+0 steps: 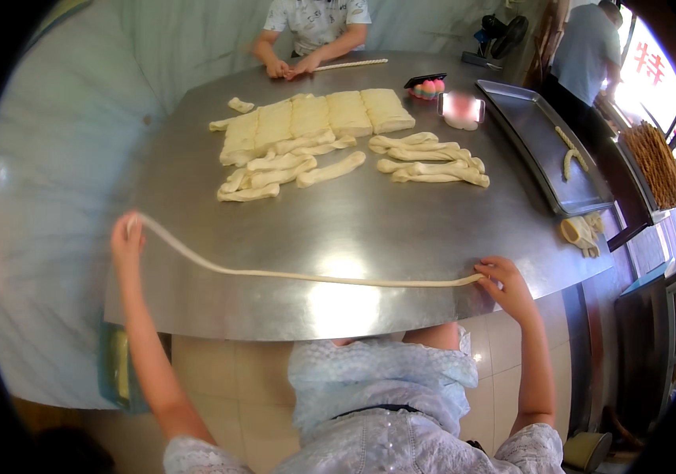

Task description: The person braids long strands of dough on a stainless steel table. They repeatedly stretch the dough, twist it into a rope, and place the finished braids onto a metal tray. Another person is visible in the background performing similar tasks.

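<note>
A long thin dough rope (314, 277) stretches across the near part of the metal table (275, 229). Its left end is raised, pinched in the fingers of my left hand (126, 235) above the table's left edge. From there the rope slopes down and runs almost straight to the right. My right hand (508, 286) pinches the other end close to the table's near right edge. Beyond the rope lie several thick dough strips (275, 170) on the left and more twisted strips (433, 162) on the right. Behind them sits a large dough slab (314, 118), cut into broad sections.
Across the table a person (318, 31) handles a twisted dough stick (351, 64). A metal tray (543, 146) at the right holds a dough twist (571, 154). Phones (461, 107) stand near the far right, with gloves (583, 234) by the edge. Brown fried sticks (654, 166) are stacked beyond.
</note>
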Motion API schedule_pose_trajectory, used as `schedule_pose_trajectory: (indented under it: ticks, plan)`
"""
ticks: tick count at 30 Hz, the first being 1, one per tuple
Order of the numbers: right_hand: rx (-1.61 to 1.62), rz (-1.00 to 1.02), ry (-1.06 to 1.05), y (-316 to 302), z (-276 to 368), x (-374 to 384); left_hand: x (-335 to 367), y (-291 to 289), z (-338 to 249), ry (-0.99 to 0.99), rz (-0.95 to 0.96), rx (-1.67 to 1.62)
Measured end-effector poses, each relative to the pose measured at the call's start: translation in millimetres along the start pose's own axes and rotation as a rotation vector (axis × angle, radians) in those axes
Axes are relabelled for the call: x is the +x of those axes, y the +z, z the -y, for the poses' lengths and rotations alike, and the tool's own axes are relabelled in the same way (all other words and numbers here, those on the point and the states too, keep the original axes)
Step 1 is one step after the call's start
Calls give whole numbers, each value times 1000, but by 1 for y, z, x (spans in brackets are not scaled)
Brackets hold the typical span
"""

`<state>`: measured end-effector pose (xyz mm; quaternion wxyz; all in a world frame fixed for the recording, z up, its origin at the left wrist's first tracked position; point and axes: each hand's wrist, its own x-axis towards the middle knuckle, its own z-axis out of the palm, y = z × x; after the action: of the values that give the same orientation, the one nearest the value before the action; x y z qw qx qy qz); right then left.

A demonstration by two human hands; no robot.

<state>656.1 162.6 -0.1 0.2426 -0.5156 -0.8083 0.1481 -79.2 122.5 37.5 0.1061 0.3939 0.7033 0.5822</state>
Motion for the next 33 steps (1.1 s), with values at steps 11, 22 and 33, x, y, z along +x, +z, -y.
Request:
schedule_pose_trajectory:
  ticks: [11,22,33]
  plan:
    - [48,-397,-9,46,-2,69,-171,150,-57,257,486,507]
    - [-128,-223,3,65,8,41,-217,151,-28,-132,393,-454]
    - [104,-416,-76,63,32,54,-172,149,-16,40,164,112]
